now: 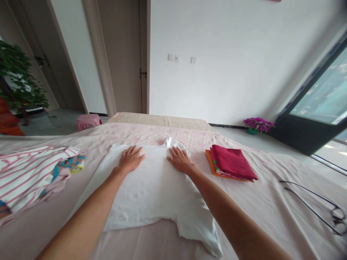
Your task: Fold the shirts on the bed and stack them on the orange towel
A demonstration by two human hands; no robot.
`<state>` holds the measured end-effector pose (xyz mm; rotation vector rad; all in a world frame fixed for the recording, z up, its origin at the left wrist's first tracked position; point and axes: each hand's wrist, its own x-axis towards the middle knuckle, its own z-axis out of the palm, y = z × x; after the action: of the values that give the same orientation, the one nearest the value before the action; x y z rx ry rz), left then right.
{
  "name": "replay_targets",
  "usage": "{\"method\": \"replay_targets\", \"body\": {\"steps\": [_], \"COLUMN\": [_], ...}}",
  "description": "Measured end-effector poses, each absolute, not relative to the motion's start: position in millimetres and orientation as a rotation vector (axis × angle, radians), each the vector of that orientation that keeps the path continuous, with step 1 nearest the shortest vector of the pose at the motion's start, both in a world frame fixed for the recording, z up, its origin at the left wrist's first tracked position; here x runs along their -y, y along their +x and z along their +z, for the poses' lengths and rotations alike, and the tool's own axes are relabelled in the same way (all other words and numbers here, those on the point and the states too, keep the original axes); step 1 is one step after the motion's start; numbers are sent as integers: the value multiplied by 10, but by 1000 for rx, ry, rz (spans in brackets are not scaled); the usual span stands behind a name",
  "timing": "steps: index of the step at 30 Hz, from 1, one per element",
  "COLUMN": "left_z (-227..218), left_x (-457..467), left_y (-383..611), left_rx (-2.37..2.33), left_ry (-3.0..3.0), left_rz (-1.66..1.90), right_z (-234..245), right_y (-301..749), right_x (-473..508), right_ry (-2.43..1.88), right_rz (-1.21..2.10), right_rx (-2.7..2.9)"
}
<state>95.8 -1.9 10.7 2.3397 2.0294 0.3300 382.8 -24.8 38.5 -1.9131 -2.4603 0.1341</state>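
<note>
I am smoothing the white garment (151, 187) at frame centre, left hand (131, 159) and right hand (179, 159) lying flat, fingers released.

Soft, matt white cloth (154, 187), lightly creased, lies at frame centre on a pale pink bedsheet (271, 206) of smooth woven fabric with a faint floral print. Folded crimson and orange textiles (230, 162) sit to the right, striped pink-and-white cloth (27, 173) at left. A glossy pink plastic stool (87, 121) stands upper left; thin black cord (314, 206) curls at lower right
</note>
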Motion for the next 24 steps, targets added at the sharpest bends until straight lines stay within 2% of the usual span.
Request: {"method": "replay_targets", "body": {"steps": [9,16,20,24], "left_z": [142,253,300,305], "left_x": [1,522,852,1303], "left_y": [112,160,709,1297], "left_rx": [-2240,-2388,-2334,-2021], "left_ry": [2174,2095,2167,2412], "left_rz": [406,349,311,305], "right_z": [289,467,542,480], "right_y": [4123,4176,3774,3326], "right_x": [88,461,989,1528], "right_ry": [-2047,-2214,-1952,-1568], "right_rz": [62,-83,-91,-49], "right_rx": [2357,2231,2327,2519]}}
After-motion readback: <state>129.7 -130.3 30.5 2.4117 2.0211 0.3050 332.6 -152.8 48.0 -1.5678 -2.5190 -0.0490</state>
